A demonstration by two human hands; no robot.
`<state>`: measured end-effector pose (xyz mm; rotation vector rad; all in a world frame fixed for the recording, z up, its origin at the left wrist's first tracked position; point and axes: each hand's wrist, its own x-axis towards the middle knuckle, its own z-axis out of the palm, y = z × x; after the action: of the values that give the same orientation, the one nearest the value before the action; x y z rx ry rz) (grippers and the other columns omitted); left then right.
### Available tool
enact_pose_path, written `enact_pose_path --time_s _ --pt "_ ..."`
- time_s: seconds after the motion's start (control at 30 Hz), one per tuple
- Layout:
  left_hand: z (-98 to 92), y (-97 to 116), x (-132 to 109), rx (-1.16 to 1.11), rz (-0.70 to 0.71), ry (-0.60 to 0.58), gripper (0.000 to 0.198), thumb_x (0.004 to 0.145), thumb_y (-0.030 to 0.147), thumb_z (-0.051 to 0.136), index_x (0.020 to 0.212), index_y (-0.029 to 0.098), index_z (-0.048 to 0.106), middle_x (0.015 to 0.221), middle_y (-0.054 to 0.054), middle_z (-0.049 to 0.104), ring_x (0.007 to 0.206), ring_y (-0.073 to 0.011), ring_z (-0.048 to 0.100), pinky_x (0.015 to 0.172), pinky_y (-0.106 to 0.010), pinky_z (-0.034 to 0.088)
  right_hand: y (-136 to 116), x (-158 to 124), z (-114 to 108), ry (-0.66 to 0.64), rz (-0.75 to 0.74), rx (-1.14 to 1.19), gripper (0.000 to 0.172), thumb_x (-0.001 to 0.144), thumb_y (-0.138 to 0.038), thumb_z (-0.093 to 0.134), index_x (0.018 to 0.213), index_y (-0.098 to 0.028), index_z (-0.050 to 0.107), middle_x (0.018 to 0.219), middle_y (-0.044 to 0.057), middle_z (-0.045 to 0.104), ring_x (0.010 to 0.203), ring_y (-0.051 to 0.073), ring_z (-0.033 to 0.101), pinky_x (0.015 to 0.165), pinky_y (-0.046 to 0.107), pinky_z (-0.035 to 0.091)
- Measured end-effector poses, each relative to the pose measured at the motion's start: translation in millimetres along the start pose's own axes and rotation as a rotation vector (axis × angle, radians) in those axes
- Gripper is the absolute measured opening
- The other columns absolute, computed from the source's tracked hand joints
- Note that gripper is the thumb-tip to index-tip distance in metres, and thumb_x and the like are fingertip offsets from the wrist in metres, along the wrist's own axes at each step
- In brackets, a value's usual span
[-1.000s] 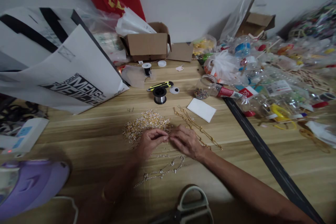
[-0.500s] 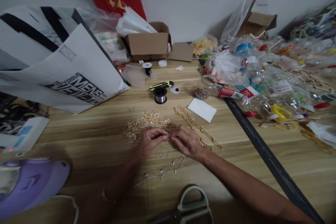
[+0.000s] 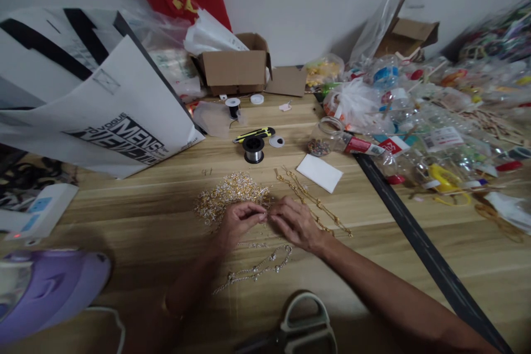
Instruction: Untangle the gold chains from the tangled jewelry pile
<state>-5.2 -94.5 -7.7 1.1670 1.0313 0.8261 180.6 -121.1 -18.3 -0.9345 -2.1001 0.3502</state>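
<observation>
My left hand [image 3: 241,222] and my right hand [image 3: 295,223] meet at the near right edge of a heap of small gold and silver beads and charms [image 3: 232,192]. Both have thumb and fingers pinched together, the fingertips almost touching. Whatever lies between them is too small to make out. Just beyond my right hand, gold chains [image 3: 315,202] stretch across the wood. A silver chain [image 3: 261,270] with clear beads lies in a loop below my hands, and a shorter silver piece [image 3: 253,245] is partly hidden by my left wrist.
Behind the heap are a wire spool [image 3: 253,150], a yellow-black utility knife [image 3: 254,134] and a white pad [image 3: 319,173]. Scissors [image 3: 307,323] lie at the near edge. A purple iron [image 3: 53,290] and white bag [image 3: 108,110] stand left; plastic bottles [image 3: 435,121] crowd the right.
Nearly nothing differs. Both hands keep their pinched pose at the same spot, and the chains and heap lie as before.
</observation>
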Motion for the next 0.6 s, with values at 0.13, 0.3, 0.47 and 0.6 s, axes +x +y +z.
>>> enact_pose_path --time_s 0.13,0.3,0.47,0.6 --pt "0.0 0.0 -0.3 0.016 0.001 -0.001 0.011 0.062 0.021 0.073 0.07 0.014 0.07 0.064 -0.001 0.07 0.062 -0.0122 0.063 0.062 -0.02 0.049 1.0 -0.5 0.8 -0.001 -0.002 -0.001 0.01 0.092 -0.018 0.046 0.096 -0.018 0.056 0.086 0.007 0.061 0.075 0.016 0.056 0.064 0.028 0.046" --pt "-1.1 -2.8 0.4 0.037 0.022 -0.01 0.012 0.063 0.022 0.073 0.072 0.014 0.07 0.065 -0.002 0.071 0.062 -0.0128 0.064 0.062 -0.021 0.049 1.4 -0.7 1.5 -0.002 0.007 0.001 0.011 0.092 -0.019 0.047 0.095 -0.018 0.057 0.085 0.006 0.06 0.075 0.016 0.056 0.064 0.027 0.045" --pt "-1.2 -3.2 0.4 0.051 0.037 -0.001 0.014 0.064 0.025 0.073 0.073 0.014 0.07 0.066 -0.003 0.071 0.063 -0.0141 0.064 0.063 -0.023 0.05 0.7 -0.5 1.2 0.007 0.013 -0.002 0.011 0.092 -0.019 0.046 0.094 -0.018 0.056 0.085 0.007 0.06 0.075 0.016 0.056 0.065 0.028 0.046" --pt "-1.6 -2.6 0.3 0.06 0.05 -0.003 0.016 0.064 0.027 0.073 0.073 0.014 0.07 0.066 -0.003 0.07 0.064 -0.0146 0.064 0.064 -0.024 0.051 1.4 -1.2 1.4 -0.003 0.016 -0.002 0.011 0.092 -0.019 0.046 0.095 -0.018 0.056 0.085 0.007 0.06 0.075 0.016 0.056 0.066 0.028 0.046"
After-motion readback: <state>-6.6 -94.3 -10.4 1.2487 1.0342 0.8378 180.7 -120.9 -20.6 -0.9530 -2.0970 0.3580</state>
